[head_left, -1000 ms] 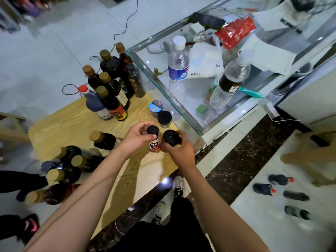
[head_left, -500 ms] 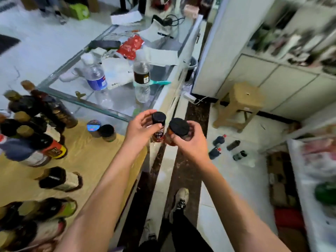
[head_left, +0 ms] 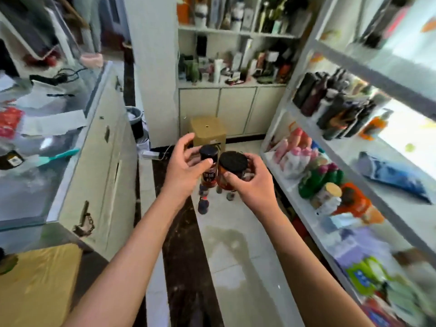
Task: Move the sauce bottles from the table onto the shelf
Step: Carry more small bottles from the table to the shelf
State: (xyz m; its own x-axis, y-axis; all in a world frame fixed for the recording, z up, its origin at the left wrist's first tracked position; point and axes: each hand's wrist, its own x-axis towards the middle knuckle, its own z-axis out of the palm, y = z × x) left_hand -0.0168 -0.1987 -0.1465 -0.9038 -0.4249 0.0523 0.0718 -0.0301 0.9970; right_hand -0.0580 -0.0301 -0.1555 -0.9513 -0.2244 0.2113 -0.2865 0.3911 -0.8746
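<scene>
Head view. At frame centre, the left hand [head_left: 182, 165] grasps a slim sauce bottle [head_left: 208, 161] with a black cap, thumb and fingers wrapped round its upper body. Just beside it, the right hand [head_left: 253, 182] grasps a wider sauce jar [head_left: 232, 168] (black lid, reddish contents), fingers curled round its sides. The two containers touch or nearly touch; both are held in the air above the tiled floor [head_left: 236, 256]. The white shelf unit [head_left: 304, 208] occupies the right of the frame, stocked with blurred bottles and packets. A wooden stool [head_left: 207, 129] stands behind the hands. The yellow table [head_left: 35, 284] corner sits at lower left, below a glass counter [head_left: 70, 142].
</scene>
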